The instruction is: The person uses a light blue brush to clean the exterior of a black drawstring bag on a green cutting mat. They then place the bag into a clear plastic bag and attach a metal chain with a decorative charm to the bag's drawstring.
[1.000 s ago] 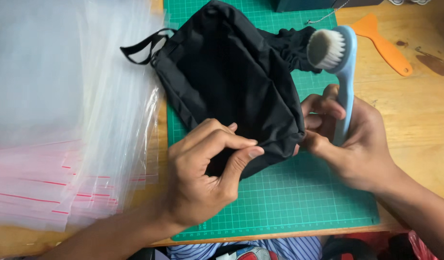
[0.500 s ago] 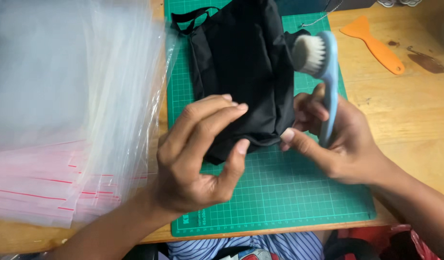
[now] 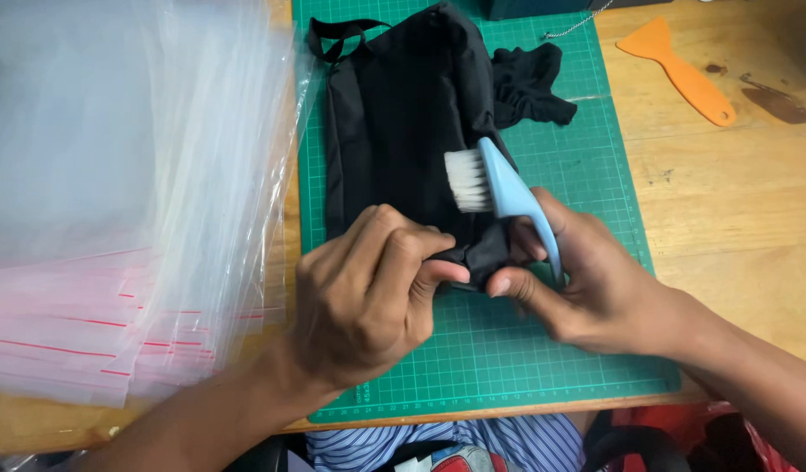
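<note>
Fingers of our left hand (image 3: 368,293) and right hand (image 3: 587,284) pinch the near edge of the black bag (image 3: 403,131) between them; our right also grips a blue brush (image 3: 499,188). Clear bags (image 3: 114,201) lie left; an orange scraper (image 3: 683,74) far right.

You are looking straight down at a wooden desk (image 3: 726,201) with a light, grained top. A green cutting mat (image 3: 525,350) with a printed grid covers its centre, reaching almost to the near edge. The wood to the right of the mat carries a dark stain (image 3: 774,100) near the far corner. Lighting is even and soft, with only faint shadows. No wall, window or floor is in view.
</note>
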